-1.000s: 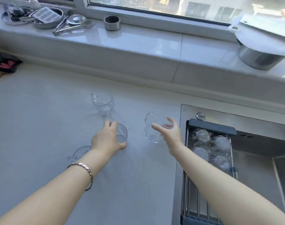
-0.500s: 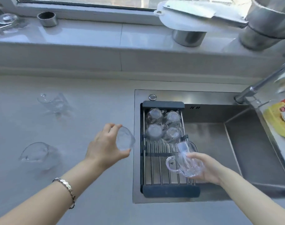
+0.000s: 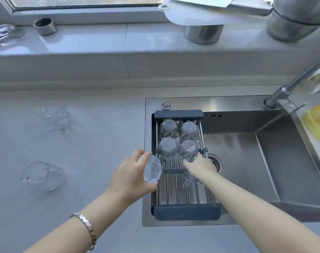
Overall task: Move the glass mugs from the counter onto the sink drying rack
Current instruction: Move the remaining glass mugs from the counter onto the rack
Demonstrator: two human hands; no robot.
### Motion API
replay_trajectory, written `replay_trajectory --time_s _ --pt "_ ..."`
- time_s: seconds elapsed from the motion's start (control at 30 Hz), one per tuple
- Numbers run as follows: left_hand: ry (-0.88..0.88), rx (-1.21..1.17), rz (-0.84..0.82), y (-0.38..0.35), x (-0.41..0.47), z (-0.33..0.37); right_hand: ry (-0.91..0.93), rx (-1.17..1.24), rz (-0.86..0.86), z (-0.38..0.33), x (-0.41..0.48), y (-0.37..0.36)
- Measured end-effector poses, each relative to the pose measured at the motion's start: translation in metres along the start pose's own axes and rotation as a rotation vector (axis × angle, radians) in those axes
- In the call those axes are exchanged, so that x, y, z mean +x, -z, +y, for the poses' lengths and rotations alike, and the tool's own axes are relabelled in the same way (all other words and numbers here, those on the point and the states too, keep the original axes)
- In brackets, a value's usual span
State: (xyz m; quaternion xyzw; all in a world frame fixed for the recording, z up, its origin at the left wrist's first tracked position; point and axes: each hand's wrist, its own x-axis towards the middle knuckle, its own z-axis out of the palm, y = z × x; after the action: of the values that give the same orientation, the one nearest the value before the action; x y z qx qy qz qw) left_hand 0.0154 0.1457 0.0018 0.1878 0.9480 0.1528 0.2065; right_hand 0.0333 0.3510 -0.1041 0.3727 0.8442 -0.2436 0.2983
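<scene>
Left hand (image 3: 131,177) gripping glass mug (image 3: 152,170) tipped sideways, base toward drying rack (image 3: 186,212), right hand (image 3: 201,166) apparently clasping blurred second mug (image 3: 189,179) on rack bars

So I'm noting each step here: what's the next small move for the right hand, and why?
Probably let go of the mug it is setting on the drying rack. The right hand has it low over the bars just below the four mugs already placed, while the left hand waits holding another mug.

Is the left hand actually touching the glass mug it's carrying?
Touching. The head view shows the left hand wrapped around the glass mug, fingertips over its top edge and thumb pressed beneath, held at the left edge of the drying rack.
</scene>
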Motion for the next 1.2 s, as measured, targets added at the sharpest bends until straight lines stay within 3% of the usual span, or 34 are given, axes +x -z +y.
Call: replay_trajectory --time_s 0.27,0.37,0.43,0.5,0.6,0.83,1.03,1.2 --pt "0.010 -0.064 0.042 -0.007 0.000 -0.006 0.094 -0.064 0.070 0.007 -0.026 0.005" --pt "0.087 -0.266 0.057 -0.007 0.002 -0.004 0.458 0.009 0.054 0.021 -0.056 0.012" --pt "0.145 -0.438 0.074 -0.005 0.006 0.003 0.711 0.161 -0.086 0.023 -0.078 0.013" --pt "0.200 -0.594 0.041 -0.005 0.011 0.010 0.826 0.310 -0.133 0.022 -0.088 0.007" --pt "0.232 -0.772 -0.057 -0.006 0.016 0.014 0.830 0.515 0.006 0.023 -0.084 0.004" --pt "0.341 -0.941 -0.293 -0.013 0.016 0.005 0.795 0.320 -0.026 0.011 -0.086 0.028" --pt "0.351 -0.665 -0.197 -0.019 0.015 -0.022 0.448 -0.102 0.048 -0.021 -0.071 0.023" --pt "0.327 -0.615 -0.139 -0.015 0.001 -0.045 0.408 -0.479 0.084 -0.047 -0.051 -0.002"
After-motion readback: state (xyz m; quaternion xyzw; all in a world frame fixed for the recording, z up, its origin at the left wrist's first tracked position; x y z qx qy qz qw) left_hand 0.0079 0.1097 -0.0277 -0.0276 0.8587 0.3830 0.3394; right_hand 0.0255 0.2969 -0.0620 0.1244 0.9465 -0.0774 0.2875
